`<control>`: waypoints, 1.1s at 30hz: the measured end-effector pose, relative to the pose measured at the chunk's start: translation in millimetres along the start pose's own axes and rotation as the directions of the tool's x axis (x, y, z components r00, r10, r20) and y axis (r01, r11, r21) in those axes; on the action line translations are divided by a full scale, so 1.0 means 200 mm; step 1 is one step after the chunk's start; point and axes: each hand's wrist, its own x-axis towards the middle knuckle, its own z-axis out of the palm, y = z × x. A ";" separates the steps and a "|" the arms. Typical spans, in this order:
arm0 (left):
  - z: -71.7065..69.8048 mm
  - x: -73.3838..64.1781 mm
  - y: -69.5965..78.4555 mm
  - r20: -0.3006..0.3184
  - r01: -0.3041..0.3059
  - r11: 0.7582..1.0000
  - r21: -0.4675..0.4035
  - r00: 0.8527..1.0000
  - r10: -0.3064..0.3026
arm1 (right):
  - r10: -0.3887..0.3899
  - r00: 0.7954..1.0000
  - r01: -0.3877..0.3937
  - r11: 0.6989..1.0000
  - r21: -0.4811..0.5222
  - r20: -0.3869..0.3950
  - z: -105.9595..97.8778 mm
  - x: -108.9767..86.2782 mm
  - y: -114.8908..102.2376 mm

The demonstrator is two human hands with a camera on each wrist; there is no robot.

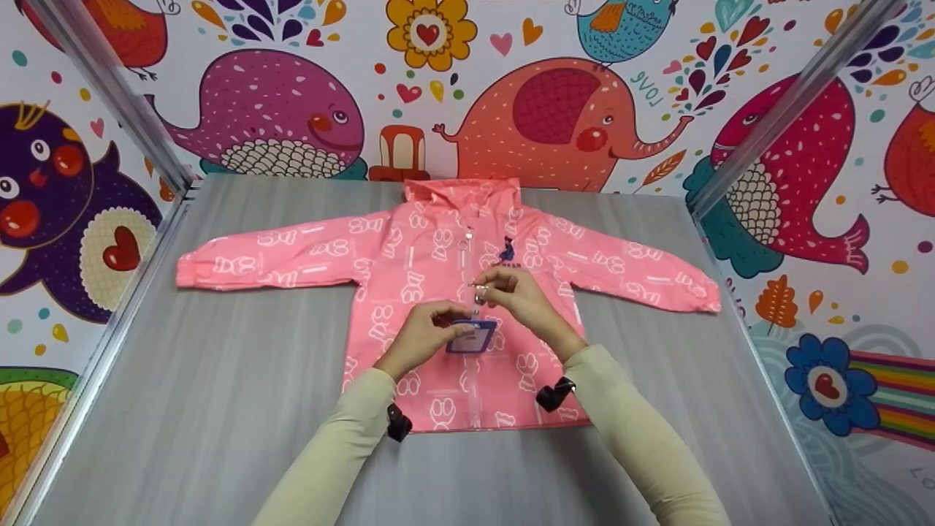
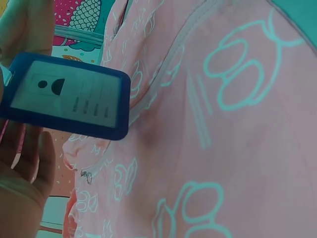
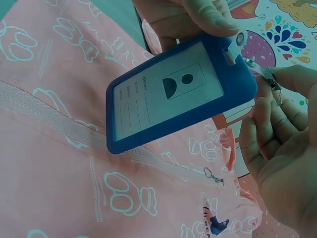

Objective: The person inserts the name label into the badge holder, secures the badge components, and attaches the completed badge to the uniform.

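Observation:
A blue-framed ID badge (image 1: 470,340) hangs above the front of a pink child's jacket (image 1: 409,292). The left hand (image 1: 427,332) holds the badge by its top edge, thumb near the strap slot. Between the thumb and fingertips of the right hand (image 1: 518,296) is a small metal clip (image 3: 270,79), joined to the badge by a short clear strap (image 3: 240,42). On the badge card (image 3: 168,94) are a simple head-and-shoulders icon and several lines. The jacket lies spread flat, both sleeves out, its zipper (image 3: 54,124) running beneath the badge.
The jacket lies on a grey wood-grain table (image 1: 241,387) with metal rails (image 1: 95,380) at its sides. Cartoon-printed panels (image 1: 409,95) stand behind and beside it. A zipper pull (image 3: 210,174) and a dark figure print (image 1: 508,250) show on the jacket's upper front.

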 end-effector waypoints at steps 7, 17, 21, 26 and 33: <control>0.01 0.01 0.01 0.014 0.001 1.000 -0.026 1.000 0.000 | -0.006 1.000 0.006 1.000 -0.022 0.010 0.02 -0.04 -0.10; 0.03 0.01 0.01 0.007 -0.009 1.000 -0.018 1.000 0.009 | -0.005 1.000 0.005 1.000 -0.016 0.005 0.02 -0.06 -0.14; 0.04 0.02 0.01 -0.001 -0.011 1.000 -0.013 1.000 0.011 | 0.002 1.000 -0.002 1.000 -0.006 0.004 0.02 -0.07 -0.14; 0.04 0.02 0.00 -0.018 -0.020 1.000 -0.005 1.000 0.020 | -0.013 1.000 0.013 1.000 0.004 0.009 0.02 -0.07 -0.14; 0.05 0.03 0.00 -0.027 -0.019 1.000 0.005 0.999 0.019 | -0.017 1.000 0.017 1.000 0.009 0.010 0.01 -0.04 -0.08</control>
